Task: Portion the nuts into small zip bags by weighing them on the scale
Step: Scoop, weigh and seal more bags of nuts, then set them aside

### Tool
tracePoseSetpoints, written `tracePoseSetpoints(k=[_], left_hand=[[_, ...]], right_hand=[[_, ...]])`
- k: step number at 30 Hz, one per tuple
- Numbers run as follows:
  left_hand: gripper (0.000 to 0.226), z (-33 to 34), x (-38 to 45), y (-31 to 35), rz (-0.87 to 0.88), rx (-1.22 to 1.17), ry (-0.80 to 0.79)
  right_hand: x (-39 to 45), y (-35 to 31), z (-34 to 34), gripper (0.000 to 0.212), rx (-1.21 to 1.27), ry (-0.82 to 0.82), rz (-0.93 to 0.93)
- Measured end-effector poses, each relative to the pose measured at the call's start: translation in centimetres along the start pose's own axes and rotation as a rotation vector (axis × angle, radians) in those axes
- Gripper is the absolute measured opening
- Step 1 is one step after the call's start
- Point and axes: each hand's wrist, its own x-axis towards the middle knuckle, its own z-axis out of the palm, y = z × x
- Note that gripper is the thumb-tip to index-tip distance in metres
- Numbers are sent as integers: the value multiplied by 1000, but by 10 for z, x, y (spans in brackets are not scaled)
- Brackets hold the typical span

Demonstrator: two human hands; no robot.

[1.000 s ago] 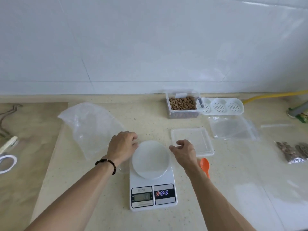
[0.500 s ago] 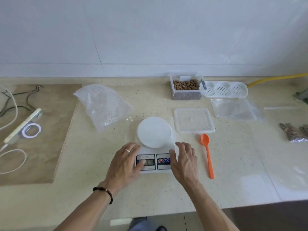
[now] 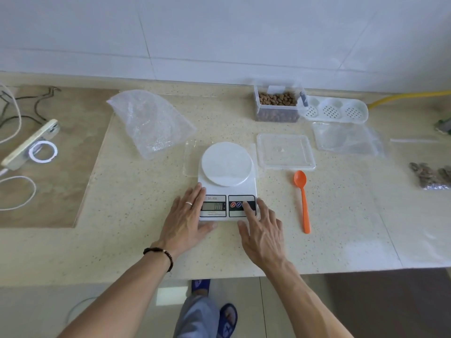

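A white digital scale (image 3: 227, 181) with a bare round platform sits mid-counter. My left hand (image 3: 186, 217) lies flat against the scale's left front edge, fingers straight. My right hand (image 3: 262, 230) rests at its right front corner, one straight finger on the button panel. A clear tub of brown nuts (image 3: 278, 103) stands at the back. An orange spoon (image 3: 302, 198) lies right of the scale. A clear flat bag (image 3: 191, 157) lies partly under the scale's left rear. Filled nut bags (image 3: 432, 176) lie at the far right.
A crumpled clear plastic bag (image 3: 151, 123) lies back left, a clear lid (image 3: 285, 151) and more clear bags (image 3: 346, 140) back right, beside a white perforated tray (image 3: 334, 109). A phone with cables (image 3: 31, 142) lies on the brown slab at left. The counter edge runs just below my wrists.
Both hands moved from beside the platform down to the scale's front. The right finger now touches the buttons. The camera pulled back, showing the counter edge and floor.
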Motion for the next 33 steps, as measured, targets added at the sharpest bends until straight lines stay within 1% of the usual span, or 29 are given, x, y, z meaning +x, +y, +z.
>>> tracePoseSetpoints(k=[5,20,27,31,33], left_hand=[[97,1,0,0,-19,-23,-7],[97,1,1,1,-42,-31,-19],[97,-3,-1,4,-36,-16,-19],[97,-14,-6,12,11,-31,-29],[90,-23,-7,17,55,-28,2]], right_hand=[[0,0,1,52,-11,0,-4],[3,-2,9,47,-21,82,25],[0,-1,6,51,-10,48,18],[1,-1,-2,53,49,38,40],[2,2,-8,56,101,56,73]])
